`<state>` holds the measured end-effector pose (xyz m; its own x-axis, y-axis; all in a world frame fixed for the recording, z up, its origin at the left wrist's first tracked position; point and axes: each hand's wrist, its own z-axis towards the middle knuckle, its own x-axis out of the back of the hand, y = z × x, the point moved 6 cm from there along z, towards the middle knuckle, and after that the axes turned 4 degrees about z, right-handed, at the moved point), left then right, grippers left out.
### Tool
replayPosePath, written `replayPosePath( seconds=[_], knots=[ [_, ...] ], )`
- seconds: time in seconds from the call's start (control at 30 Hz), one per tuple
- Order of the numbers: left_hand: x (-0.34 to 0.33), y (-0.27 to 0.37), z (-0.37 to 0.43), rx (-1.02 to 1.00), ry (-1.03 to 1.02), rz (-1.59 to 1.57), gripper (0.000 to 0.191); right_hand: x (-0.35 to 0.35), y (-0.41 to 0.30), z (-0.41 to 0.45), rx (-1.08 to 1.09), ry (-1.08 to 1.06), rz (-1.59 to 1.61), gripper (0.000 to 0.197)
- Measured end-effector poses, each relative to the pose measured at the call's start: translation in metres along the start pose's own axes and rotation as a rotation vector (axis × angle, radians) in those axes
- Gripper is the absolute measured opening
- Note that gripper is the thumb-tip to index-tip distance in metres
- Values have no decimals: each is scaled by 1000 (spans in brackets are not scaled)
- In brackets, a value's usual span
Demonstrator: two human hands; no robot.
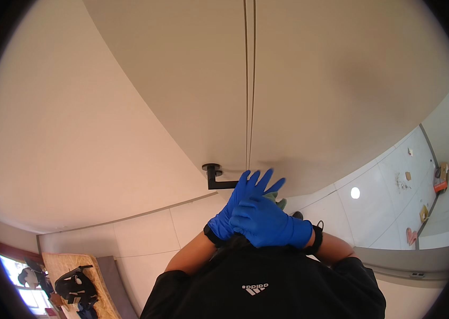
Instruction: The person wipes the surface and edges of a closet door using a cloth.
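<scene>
My left hand (pixel 244 199), in a blue disposable glove, is raised with its fingers spread, close to the end of a black lever door handle (pixel 222 185). Across its palm and wrist area lies my right hand (pixel 264 221), also blue-gloved, with curled fingers. A green cloth (pixel 279 201) sticks out beyond the right hand and is mostly hidden between the two hands. The handle sits on a beige door (pixel 308 99) with two thin dark vertical lines (pixel 250 99). Whether the left hand touches the handle cannot be told.
Pale floor tiles (pixel 144 235) run below the door. At far right are an orange-and-brown box (pixel 441 179), small scraps (pixel 408 176) and a pink item (pixel 411 236). A black bag (pixel 76 285) lies on a wood-coloured board (pixel 107 307) at lower left, near a window (pixel 33 297).
</scene>
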<state>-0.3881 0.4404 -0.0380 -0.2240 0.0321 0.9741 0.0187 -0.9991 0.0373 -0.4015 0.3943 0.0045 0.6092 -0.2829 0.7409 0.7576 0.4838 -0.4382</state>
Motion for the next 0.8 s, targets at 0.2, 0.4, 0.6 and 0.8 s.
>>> replayPosePath(
  seconds=[0.2, 0.4, 0.6, 0.8],
  knots=[
    [-13, -9, -2, 79, 183, 97, 47, -6, -4, 3, 77, -89, -39, 18],
    [19, -24, -2, 52, 373, -63, 39, 17, -11, 11, 52, 36, -138, 15],
    [77, -86, -38, 360, 760, -1291, 30, 69, 1, 18, -152, 314, -33, 23],
    [92, -65, -22, 64, 931, -1698, 38, 27, -6, 36, 2, 197, -177, 25]
  ],
)
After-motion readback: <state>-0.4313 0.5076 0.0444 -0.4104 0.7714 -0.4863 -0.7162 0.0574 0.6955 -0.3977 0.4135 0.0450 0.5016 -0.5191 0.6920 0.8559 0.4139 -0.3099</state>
